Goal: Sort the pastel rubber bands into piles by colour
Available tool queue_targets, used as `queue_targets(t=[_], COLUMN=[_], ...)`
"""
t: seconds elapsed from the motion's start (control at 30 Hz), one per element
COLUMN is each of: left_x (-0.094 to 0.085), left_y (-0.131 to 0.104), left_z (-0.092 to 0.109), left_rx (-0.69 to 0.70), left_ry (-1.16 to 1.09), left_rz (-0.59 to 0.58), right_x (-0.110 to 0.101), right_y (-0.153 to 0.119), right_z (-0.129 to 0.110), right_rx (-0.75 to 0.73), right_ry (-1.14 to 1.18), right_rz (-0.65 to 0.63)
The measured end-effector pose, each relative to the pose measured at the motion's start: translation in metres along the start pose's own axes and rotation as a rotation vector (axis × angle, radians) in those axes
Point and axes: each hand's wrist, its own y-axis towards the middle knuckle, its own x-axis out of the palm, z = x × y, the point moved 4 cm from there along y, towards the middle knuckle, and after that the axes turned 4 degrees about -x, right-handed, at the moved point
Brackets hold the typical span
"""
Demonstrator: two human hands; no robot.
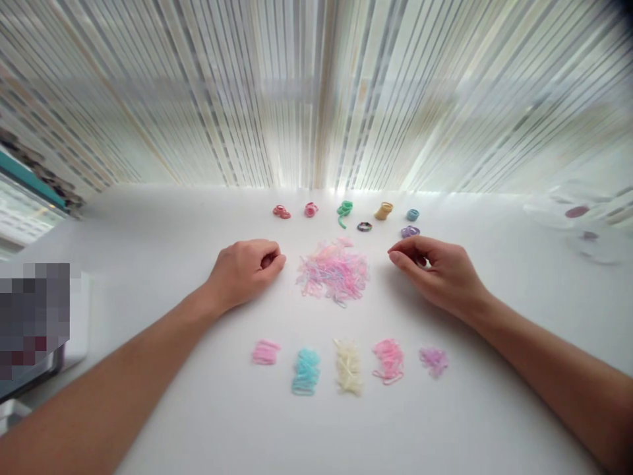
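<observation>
Behind the white bench (217,422) hangs a striped curtain (277,99), and before us lies a mixed pile of pastel loops (335,272). Left of the pile we rest our left hand (250,269), curled closed; right of it, our right hand (435,270) pinches thumb to forefinger, though we cannot tell whether on anything. Nearer us than the pile sit five small heaps (349,368).

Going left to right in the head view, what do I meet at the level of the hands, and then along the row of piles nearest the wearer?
Left hand → mixed pastel heap → right hand. Near row: pink pile → light-blue pile → cream pile → coral-pink pile → lilac pile.
</observation>
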Motion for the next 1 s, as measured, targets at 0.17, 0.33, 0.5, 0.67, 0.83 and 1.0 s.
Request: queue_targets(t=[0.17, 0.33, 0.5, 0.67, 0.83, 1.0], left_x=[0.000, -0.002, -0.001, 0.000, 0.000, -0.001], left_y=[0.000, 0.000, 0.001, 0.001, 0.002, 0.001], left_z=[0.000, 0.001, 0.000, -0.001, 0.000, 0.003], left_rx=[0.001, -0.003, -0.001, 0.006, -0.010, -0.016], left_ry=[0.017, 0.022, 0.019, 0.025, 0.038, 0.044], left_rz=[-0.005, -0.013, -0.009, -0.007, -0.009, 0.006], right_x=[0.003, 0.005, 0.008, 0.015, 0.014, 0.014], right_y=[-0.002, -0.003, -0.005, -0.007, -0.006, -0.011], right_z=[-0.012, -0.018, -0.022, -0.018, -0.025, -0.057], right_rx=[-0.155, -0.192, -0.064, 0.068, 0.097, 0.063], right_ry=[-0.027, 0.012, 0.127, 0.276, 0.326, 0.208], right_rz=[-0.074, -0.079, -0.079, -0.138, -0.214, -0.315])
